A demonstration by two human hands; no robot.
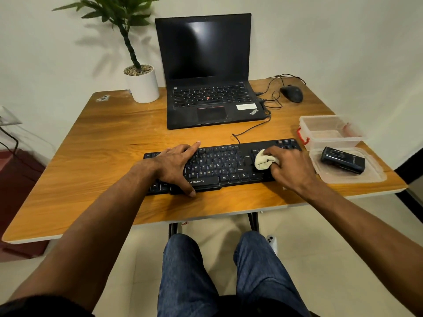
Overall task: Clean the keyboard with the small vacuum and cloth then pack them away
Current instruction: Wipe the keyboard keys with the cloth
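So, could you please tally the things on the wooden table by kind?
Keyboards and computers: 2, black external keyboard, black laptop
Mice: 1, black mouse
Cleaning tools: 2, white cloth, small black vacuum
Clear plastic storage: 2, box, lid
Plants: 1, white-potted plant
Total: 8

Home office desk setup, wooden table [91, 143] w/ open laptop [210, 72], wired mouse [291, 93], potted plant [139, 72], tiled floor

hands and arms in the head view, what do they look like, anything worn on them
Both hands, the left hand and the right hand, are bare: no gloves, rings, watch or wristband show. The forearms are uncovered down to the bottom edge of the picture, where a dark sleeve shows on the left arm. The right arm's sleeve, if any, is out of view.
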